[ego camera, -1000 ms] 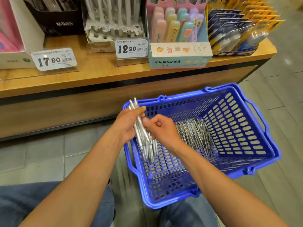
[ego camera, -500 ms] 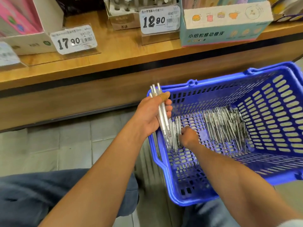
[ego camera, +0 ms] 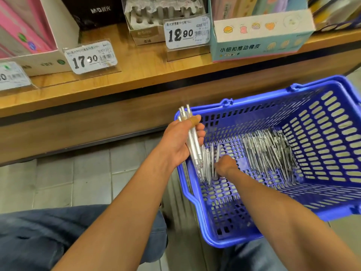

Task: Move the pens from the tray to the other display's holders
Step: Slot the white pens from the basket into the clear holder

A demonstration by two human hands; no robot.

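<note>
My left hand (ego camera: 180, 140) grips a bundle of several clear white pens (ego camera: 192, 137), upright over the near-left corner of a blue plastic basket (ego camera: 254, 103). My right hand (ego camera: 224, 166) reaches down inside the basket, fingers curled among a few loose pens (ego camera: 212, 159) leaning by the left wall; whether it grips one is hidden. A larger pile of pens (ego camera: 271, 151) lies on the basket floor to the right. On the shelf above, a cardboard pen display with empty white holders (ego camera: 162, 12) stands behind the 12.90 price tag (ego camera: 187, 33).
The wooden shelf (ego camera: 136, 75) runs across the top, with a pink box (ego camera: 29, 36) at left, a 17.90 tag (ego camera: 90, 58), and a pale blue eraser box (ego camera: 261, 36) at right. Grey floor tiles (ego camera: 88, 177) lie left of the basket. My jeans-clad knees (ego camera: 58, 237) are at the bottom.
My right hand left the bundle and dropped into the basket among the loose pens. The view shifted down and left; my left hand still holds the bundle upright.
</note>
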